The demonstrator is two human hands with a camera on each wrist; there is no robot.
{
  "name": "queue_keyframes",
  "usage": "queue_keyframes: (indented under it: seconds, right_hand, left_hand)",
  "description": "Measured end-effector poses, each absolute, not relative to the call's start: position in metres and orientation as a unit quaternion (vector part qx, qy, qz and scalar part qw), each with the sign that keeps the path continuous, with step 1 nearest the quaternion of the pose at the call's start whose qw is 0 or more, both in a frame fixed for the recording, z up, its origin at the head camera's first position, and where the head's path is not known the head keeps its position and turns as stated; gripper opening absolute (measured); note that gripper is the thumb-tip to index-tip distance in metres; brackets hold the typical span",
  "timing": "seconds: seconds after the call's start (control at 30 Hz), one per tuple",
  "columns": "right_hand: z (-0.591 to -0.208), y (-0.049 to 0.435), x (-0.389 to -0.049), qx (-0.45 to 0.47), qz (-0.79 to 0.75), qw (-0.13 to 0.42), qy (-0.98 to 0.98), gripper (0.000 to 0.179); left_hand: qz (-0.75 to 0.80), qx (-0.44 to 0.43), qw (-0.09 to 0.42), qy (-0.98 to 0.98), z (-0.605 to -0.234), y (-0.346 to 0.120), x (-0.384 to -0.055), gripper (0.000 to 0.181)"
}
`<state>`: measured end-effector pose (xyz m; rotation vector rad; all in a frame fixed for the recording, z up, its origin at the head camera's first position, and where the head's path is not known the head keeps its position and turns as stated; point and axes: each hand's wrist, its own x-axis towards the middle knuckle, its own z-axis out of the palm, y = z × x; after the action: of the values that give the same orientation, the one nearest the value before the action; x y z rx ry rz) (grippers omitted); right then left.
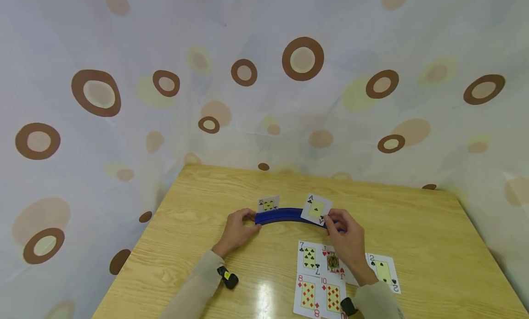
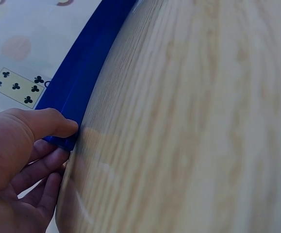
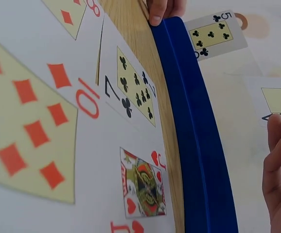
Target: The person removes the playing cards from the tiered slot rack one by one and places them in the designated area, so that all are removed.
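Observation:
A curved blue card holder [image 1: 283, 214] lies across the table. Its left end is gripped by my left hand [image 1: 236, 229], with the thumb on the near side, as the left wrist view also shows. Close to that hand, a five of clubs [image 1: 268, 204] stands upright in the holder. My right hand [image 1: 349, 236] pinches the ace of clubs [image 1: 316, 209] by its lower right corner. The ace is tilted and overlaps the holder's right part in the head view; in the right wrist view a gap shows between the ace [image 3: 280, 99] and the holder [image 3: 191, 116].
Face up on the wooden table [image 1: 198, 190] lie a seven of clubs [image 1: 309, 258], a jack of hearts [image 1: 333, 262], an eight of diamonds [image 1: 307, 295], a ten of diamonds [image 1: 333, 297] and a black two [image 1: 382, 271]. My right forearm partly covers another card. A patterned cloth [image 1: 264, 94] hangs behind.

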<state>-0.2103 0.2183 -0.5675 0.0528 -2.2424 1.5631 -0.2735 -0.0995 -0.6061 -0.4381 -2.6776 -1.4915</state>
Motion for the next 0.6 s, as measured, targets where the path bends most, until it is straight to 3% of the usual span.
queue_keyframes:
  seconds: [0.6]
  right_hand:
    - [-0.568,0.245,-0.168,-0.024,0.541,0.191,-0.819,0.012]
  left_hand:
    - [-0.481,-0.142,0.025,-0.865,-0.609,-0.101,-0.274,0.027]
